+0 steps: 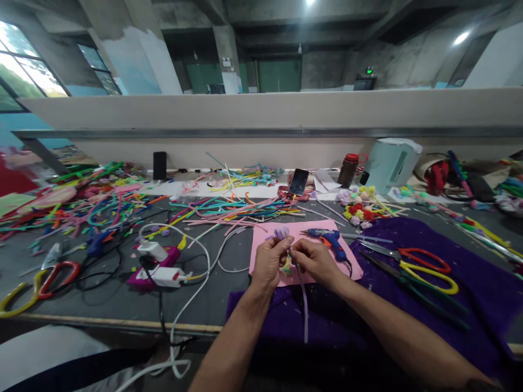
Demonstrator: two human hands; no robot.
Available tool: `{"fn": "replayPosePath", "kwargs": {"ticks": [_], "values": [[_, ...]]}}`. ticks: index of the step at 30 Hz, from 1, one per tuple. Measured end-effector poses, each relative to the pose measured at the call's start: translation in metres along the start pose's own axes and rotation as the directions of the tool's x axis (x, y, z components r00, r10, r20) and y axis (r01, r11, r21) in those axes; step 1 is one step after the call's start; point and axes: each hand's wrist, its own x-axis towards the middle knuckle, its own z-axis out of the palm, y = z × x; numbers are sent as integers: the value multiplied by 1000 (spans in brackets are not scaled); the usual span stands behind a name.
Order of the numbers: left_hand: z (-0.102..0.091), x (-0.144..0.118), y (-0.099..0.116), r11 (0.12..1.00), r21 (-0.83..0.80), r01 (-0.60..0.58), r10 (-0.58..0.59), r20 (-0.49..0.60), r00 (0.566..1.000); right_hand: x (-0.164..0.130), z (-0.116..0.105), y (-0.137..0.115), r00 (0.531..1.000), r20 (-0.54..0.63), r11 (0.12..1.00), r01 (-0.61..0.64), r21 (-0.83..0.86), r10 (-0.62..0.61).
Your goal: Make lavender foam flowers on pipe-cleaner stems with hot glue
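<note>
**Soft lilac stem pinched over the pink sheet**

Head view: nearest, bare forearms. Above the pink sheet [267, 239]: left hand [269, 262] clenched on a lilac pipe-cleaner flower [281, 233]; right hand [314, 260] pinching its stem [303, 296], trailing off the sheet's near edge. Likely light, fuzzy, bendable; best gripped close under the bloom. Glue gun [329, 238] at the sheet's far right corner.

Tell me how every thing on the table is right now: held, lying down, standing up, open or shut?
Left hand: shut on the lilac pipe cleaner flower.
Right hand: pinching the flower's stem, which hangs down.
Blue glue gun: lying on the pink sheet, unheld.
Red-handled scissors: lying flat on the purple cloth.
Phone: propped up, screen dark.
Bottle: upright, red cap on.
Pipe cleaners: scattered loose.
</note>
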Motion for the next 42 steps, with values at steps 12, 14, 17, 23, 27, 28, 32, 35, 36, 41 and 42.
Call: {"fn": "replayPosePath", "kwargs": {"ticks": [12, 14, 17, 23, 27, 28, 32, 35, 36, 41, 42], "values": [[2, -4, 1, 999, 40, 1, -3, 63, 998, 0, -3, 1, 999, -26, 999, 43, -3, -43], [1, -5, 2, 999, 52, 6, -12, 112, 994, 1, -4, 0, 998, -33, 999, 51, 18, -50], [1, -5, 3, 998, 61, 25, -33, 136, 990, 1, -4, -2, 999, -38, 997, 40, 64, -37], [2, -5, 2, 991, 127, -40, 24, 124, 992, 4, -5, -1, 997, -26, 960, -66, 271, 76], [1, -4, 2, 995, 99, -6, -8, 140, 990, 8, -11, -2, 982, 27, 848, -176, 501, 189], [1, -3, 2, 998, 70, 3, -12, 126, 992, 9, -13, -1, 977, 54, 808, -200, 554, 205], [2, -3, 5, 1000, 16, -22, 21, 57, 998, 11, -19, 0, 967, 137, 693, -249, 677, 214], [2, -4, 7, 1000, 2, -22, 22, 85, 996, 11, -19, 1, 963, 160, 671, -265, 693, 215], [2, -4, 7, 1000, -2, -19, 19, 98, 995, 10, -18, 1, 963, 160, 677, -266, 686, 216], [-1, -2, 5, 998, 50, -36, 32, 84, 996, 8, -15, -5, 981, 53, 815, -187, 548, 189], [-2, -2, 5, 997, 64, -41, 36, 83, 996, 8, -14, -5, 984, 25, 844, -164, 510, 175]]}}
